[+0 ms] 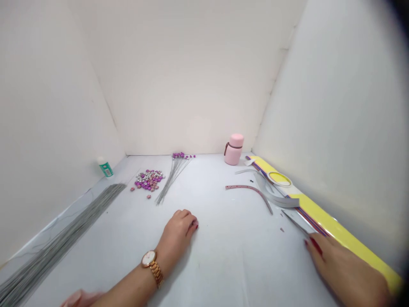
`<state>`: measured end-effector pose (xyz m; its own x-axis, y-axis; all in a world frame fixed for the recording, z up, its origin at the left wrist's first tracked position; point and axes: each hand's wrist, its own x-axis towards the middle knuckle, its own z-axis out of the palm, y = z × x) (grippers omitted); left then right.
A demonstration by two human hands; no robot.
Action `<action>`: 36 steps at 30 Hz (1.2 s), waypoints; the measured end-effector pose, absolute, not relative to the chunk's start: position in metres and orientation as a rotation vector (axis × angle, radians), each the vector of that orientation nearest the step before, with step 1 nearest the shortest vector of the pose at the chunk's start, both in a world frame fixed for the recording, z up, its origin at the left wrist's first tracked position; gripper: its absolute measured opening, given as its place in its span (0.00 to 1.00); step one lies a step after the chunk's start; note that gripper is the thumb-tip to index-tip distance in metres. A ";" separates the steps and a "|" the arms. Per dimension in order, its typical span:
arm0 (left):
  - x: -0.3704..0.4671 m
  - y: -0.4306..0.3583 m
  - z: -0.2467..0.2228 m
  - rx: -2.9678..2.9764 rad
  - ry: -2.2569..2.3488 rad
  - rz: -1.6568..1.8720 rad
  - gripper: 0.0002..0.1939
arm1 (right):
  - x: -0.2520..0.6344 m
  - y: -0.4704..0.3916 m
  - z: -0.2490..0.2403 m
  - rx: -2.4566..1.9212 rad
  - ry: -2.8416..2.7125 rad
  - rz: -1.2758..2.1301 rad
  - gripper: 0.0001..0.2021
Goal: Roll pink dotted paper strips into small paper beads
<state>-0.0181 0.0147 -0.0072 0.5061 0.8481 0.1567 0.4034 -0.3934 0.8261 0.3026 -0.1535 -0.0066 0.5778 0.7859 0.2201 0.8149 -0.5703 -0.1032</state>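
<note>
Right hand [347,265] at slim pointed tool [295,222]

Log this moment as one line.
left hand: fingers curled, contents unclear | right hand: at pointed metal tool | pink flask: upright, back

Left hand [180,228] palm down, fingers curled toward thumb, right hand [347,264] lower right, both nails red.

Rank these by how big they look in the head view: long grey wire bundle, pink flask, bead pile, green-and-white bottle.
1. Long grey wire bundle, largest, though its near end is close to the camera
2. Pink flask and bead pile, too alike to separate
3. Green-and-white bottle
</note>
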 end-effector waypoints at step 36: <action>-0.006 -0.016 0.013 1.270 0.897 0.723 0.09 | 0.137 -0.068 0.005 -1.367 -1.338 1.166 0.13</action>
